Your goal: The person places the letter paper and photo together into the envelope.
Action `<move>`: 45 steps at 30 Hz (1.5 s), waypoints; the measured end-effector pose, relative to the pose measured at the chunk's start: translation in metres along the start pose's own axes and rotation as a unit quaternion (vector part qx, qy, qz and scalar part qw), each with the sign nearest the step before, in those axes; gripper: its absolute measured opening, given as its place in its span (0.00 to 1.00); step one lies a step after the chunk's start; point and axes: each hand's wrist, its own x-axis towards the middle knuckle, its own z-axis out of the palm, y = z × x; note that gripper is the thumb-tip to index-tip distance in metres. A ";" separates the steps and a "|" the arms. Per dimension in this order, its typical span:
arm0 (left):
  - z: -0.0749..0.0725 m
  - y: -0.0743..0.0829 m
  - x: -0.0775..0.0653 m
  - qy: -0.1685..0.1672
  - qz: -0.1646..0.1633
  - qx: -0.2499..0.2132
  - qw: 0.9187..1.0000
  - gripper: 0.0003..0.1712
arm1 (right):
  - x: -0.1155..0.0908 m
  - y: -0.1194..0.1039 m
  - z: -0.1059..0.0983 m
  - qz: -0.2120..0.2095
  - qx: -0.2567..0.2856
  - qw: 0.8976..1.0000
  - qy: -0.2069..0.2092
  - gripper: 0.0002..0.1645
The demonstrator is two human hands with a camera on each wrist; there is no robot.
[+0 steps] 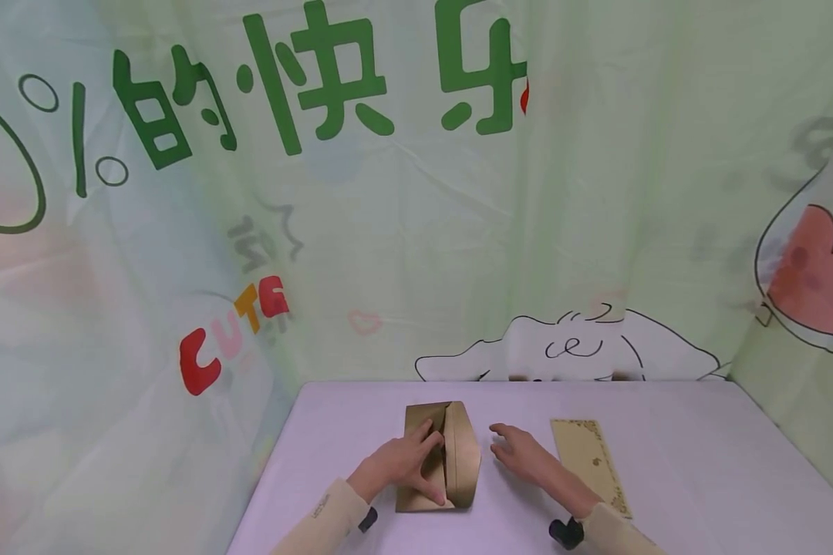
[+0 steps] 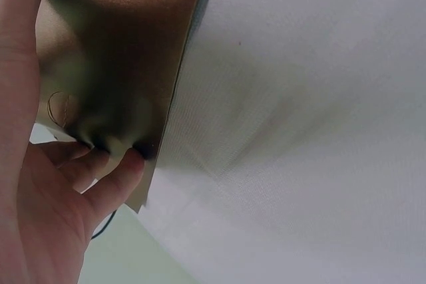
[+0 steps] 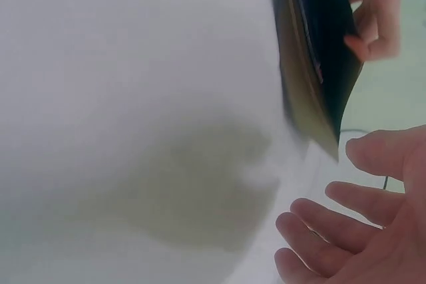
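A gold-brown envelope [image 1: 463, 455] lies on the table, its pointed flap folded out to the right and its mouth gaping beside the flap. My left hand [image 1: 406, 462] spans the envelope's body, thumb near the close edge and bent fingers farther up. The left wrist view shows those fingertips [image 2: 133, 159] on the envelope's brown face [image 2: 126, 24]. In the right wrist view the mouth bows apart, dark inside. My right hand [image 1: 524, 455] hovers right of the flap, touching nothing, with its fingers [image 3: 333, 227] loosely extended. A beige card [image 1: 592, 462] with an ornamented border lies beyond it.
The table [image 1: 361, 401] has a pale lilac cover. Printed curtains [image 1: 403, 254] hang behind it and along both sides. Dark wrist straps [image 1: 565, 532] sit at the cuffs of both sleeves.
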 end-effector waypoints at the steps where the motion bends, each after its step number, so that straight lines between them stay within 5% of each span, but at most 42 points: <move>1: 0.000 0.000 0.000 0.000 0.001 0.000 1.000 0.56 | -0.001 0.002 -0.003 0.005 -0.001 1.000 -0.002 0.23; 8: -0.001 0.002 0.001 0.002 0.006 0.004 1.000 0.57 | -0.010 0.020 -0.022 0.060 -0.010 0.998 -0.019 0.26; 15: -0.003 0.002 0.001 0.001 0.004 0.004 1.000 0.56 | -0.024 0.049 -0.046 0.059 -0.052 0.997 0.014 0.28; 22: -0.004 0.002 -0.002 -0.009 -0.008 -0.007 1.000 0.55 | -0.044 0.078 -0.067 0.148 -0.152 0.977 0.027 0.45; 27: -0.004 0.002 -0.003 -0.013 -0.010 -0.009 1.000 0.55 | -0.050 0.090 -0.069 0.188 -0.146 0.971 0.009 0.60; 34: -0.003 0.003 -0.002 -0.010 -0.005 -0.009 1.000 0.55 | -0.048 0.102 -0.065 0.189 -0.108 0.976 0.028 0.64; 39: -0.001 0.003 -0.002 -0.010 -0.002 -0.008 1.000 0.55 | -0.048 0.115 -0.070 0.178 -0.063 0.981 0.041 0.59; 45: 0.000 0.001 -0.001 -0.011 -0.001 -0.007 1.000 0.56 | -0.049 0.124 -0.083 0.194 0.024 0.980 0.027 0.28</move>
